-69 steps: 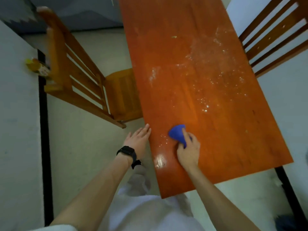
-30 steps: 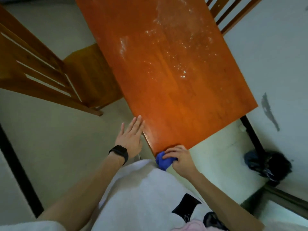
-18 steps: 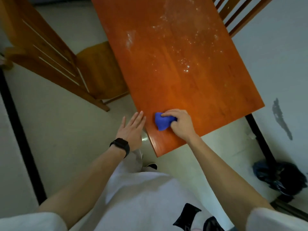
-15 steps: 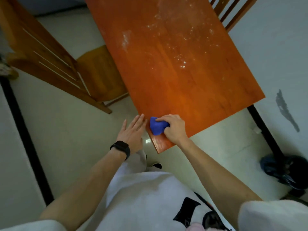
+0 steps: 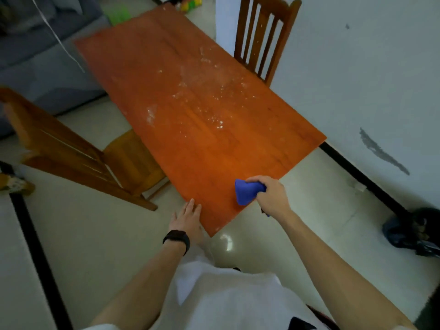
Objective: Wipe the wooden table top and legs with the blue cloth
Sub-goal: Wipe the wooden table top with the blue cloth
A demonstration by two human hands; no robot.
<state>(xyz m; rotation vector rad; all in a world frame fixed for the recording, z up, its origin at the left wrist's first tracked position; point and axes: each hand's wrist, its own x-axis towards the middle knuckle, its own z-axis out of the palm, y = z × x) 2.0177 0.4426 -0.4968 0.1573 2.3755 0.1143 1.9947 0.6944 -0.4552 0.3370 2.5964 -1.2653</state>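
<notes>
The orange wooden table [image 5: 195, 120] stands on a pale tiled floor [image 5: 78, 234] beside a white wall [image 5: 371, 75], with white specks scattered across its middle. One chair [image 5: 262, 36] sits at the table's far side, another [image 5: 78, 156] at its left. The blue cloth [image 5: 245, 192] is bunched on the table's near edge, the right hand [image 5: 271, 195] curled around it. The left hand [image 5: 187, 219] lies flat at the near corner, fingers straight and together.

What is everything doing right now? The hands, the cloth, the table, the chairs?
Right hand: grips the blue cloth.
Blue cloth: bunched up, on the table's near edge.
Left hand: fingers straight, at the table's near corner.
Wooden table: white specks across its middle.
Left chair: seat partly under the table.
Far chair: upright at the table.
</notes>
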